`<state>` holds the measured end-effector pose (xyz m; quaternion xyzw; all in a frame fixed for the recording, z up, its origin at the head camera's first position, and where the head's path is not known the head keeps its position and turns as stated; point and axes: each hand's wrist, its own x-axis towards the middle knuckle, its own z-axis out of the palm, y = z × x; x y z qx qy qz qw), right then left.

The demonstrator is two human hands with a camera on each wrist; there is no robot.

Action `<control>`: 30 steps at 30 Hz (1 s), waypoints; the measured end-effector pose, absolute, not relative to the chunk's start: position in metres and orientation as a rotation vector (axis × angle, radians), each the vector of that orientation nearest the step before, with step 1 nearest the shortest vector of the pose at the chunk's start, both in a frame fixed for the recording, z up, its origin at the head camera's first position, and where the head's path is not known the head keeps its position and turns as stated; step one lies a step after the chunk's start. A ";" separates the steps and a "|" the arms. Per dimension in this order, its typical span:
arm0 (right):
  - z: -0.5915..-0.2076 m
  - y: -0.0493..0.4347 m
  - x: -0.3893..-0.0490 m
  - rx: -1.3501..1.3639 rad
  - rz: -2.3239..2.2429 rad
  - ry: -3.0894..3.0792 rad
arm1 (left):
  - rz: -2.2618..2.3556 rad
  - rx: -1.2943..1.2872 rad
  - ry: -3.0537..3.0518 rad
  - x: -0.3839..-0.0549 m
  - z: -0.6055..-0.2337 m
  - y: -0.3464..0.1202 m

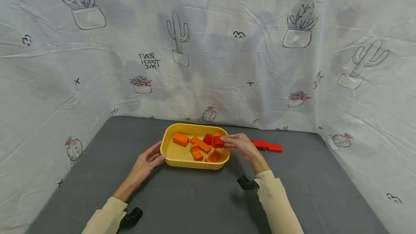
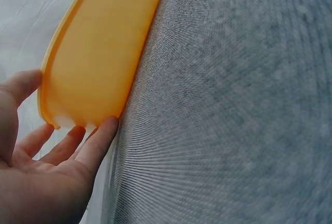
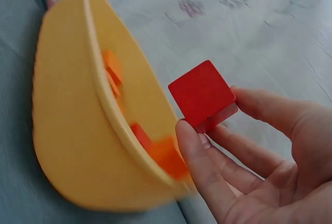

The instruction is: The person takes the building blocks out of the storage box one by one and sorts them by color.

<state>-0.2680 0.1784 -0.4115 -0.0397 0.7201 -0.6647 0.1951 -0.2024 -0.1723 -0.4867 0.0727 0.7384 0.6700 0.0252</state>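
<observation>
A yellow plastic tray (image 1: 195,163) with rounded corners holds several orange blocks (image 1: 180,139) and a red block (image 1: 207,139). At its left end my left hand (image 1: 146,163) grips the tray. In the left wrist view, the thumb lies at the rim and the other fingertips press against the outside of the end wall. My right hand (image 1: 242,147) pinches a red cube block (image 3: 202,95) between thumb and fingers, over the tray's right end. The right wrist view shows this block higher than the tray's rim, one square face plainly visible.
On the grey table (image 1: 195,201), red blocks (image 1: 268,146) lie end to end right of the tray, partly behind my right hand. A white curtain (image 1: 214,64) printed with cacti stands behind the table and along both sides.
</observation>
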 end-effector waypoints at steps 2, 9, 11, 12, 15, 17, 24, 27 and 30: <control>-0.410 0.192 -0.269 -0.091 -1.864 2.036 | 2.083 0.229 2.272 -0.203 -0.487 -0.174; -0.411 0.242 -0.269 0.011 -1.860 2.129 | 2.072 0.222 2.278 -0.204 -0.485 -0.173; -0.412 0.259 -0.268 0.037 -1.868 2.153 | 2.067 0.214 2.283 -0.204 -0.485 -0.172; -0.413 0.267 -0.268 0.039 -1.871 2.162 | 2.065 0.212 2.286 -0.204 -0.485 -0.172; -0.416 0.291 -0.268 0.058 -1.894 2.164 | 2.069 0.207 2.286 -0.205 -0.485 -0.172; -0.417 0.304 -0.268 0.083 -1.914 2.157 | 2.067 0.209 2.292 -0.205 -0.485 -0.172; -0.426 0.332 -0.269 0.164 -1.891 2.198 | 2.069 0.222 2.301 -0.204 -0.487 -0.173; -0.431 0.338 -0.269 0.186 -1.896 2.209 | 2.076 0.226 2.294 -0.204 -0.488 -0.173; -0.434 0.346 -0.268 0.226 -1.957 2.196 | 2.078 0.226 2.285 -0.203 -0.490 -0.173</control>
